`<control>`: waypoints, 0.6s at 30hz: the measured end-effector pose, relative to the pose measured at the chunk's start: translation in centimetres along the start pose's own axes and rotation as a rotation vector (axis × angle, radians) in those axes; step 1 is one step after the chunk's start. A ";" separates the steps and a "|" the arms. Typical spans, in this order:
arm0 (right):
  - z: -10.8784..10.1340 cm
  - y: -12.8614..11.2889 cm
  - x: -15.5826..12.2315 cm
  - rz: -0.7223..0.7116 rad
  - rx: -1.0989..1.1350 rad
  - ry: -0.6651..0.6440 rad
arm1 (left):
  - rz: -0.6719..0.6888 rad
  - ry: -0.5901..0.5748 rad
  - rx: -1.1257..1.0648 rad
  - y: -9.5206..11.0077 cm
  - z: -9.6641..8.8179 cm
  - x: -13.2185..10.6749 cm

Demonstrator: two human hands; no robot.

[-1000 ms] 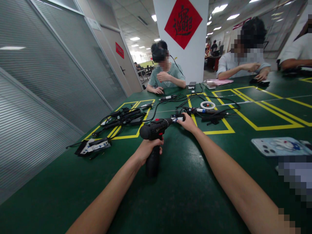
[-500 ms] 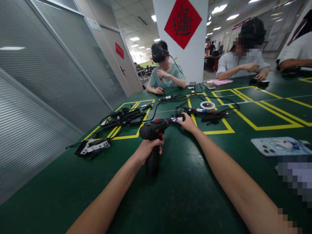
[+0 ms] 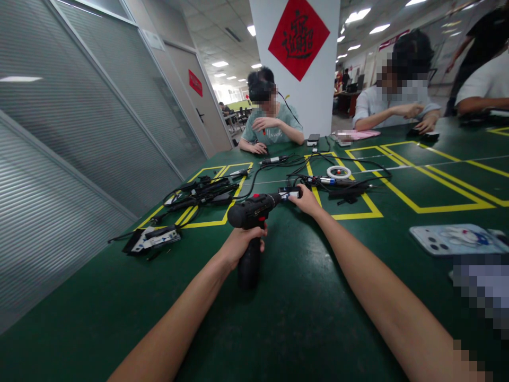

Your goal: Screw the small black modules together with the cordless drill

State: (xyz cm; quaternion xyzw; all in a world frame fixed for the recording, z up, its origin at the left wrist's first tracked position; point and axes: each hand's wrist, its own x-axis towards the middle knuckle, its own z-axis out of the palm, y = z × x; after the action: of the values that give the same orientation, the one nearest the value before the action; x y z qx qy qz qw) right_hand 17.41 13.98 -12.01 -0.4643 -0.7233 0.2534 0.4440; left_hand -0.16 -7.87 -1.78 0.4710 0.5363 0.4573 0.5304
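Left hand (image 3: 240, 241) still grips the drill (image 3: 250, 212), right hand (image 3: 306, 200) at one o'clock still pinching the part (image 3: 289, 192); nothing has shifted.

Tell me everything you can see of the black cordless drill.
The black cordless drill looks like matte plastic, with a small red switch on top. It stands upright, its handle base on the green table. The left hand grips the handle. Its nose points right at a small black part held by the right hand.
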 end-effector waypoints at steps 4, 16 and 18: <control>0.0 -0.2 0.0 0.007 0.002 0.000 | 0.002 -0.012 0.011 0.0 0.0 0.0; 0.0 -0.2 -0.1 0.017 0.017 0.004 | 0.011 0.005 0.018 0.0 0.0 0.0; 0.1 -0.1 -0.1 0.006 0.015 0.002 | 0.015 -0.001 0.018 -0.1 0.0 0.0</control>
State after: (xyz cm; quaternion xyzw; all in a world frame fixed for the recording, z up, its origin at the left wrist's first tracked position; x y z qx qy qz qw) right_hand 17.33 13.80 -11.99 -0.4633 -0.7193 0.2597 0.4477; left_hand -0.20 -7.88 -1.84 0.4802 0.5367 0.4560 0.5230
